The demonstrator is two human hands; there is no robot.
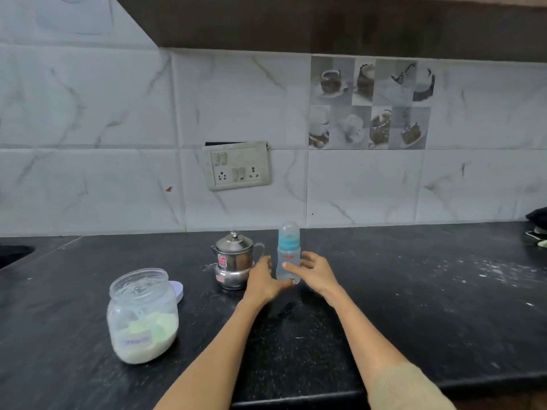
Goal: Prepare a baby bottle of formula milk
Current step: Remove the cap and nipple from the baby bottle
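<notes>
A clear baby bottle [288, 255] with a blue collar and a clear cap stands upright on the black counter [414, 291]. My left hand [262, 281] is at its left side near the base, fingers loosely bent. My right hand [315, 270] is at its right side with the fingers spread and the thumb lying across the bottle's front. Neither hand plainly grips it. A small lidded steel pot [233, 261] stands just left of the bottle. Nearer me on the left is an open plastic jar [143, 315] of pale formula powder with a scoop inside.
The jar's white lid [178, 291] lies behind the jar. A sink opening [11, 255] is at the far left. Dark items [537, 224] sit at the far right by the tiled wall. White powder specks dust the counter on the right.
</notes>
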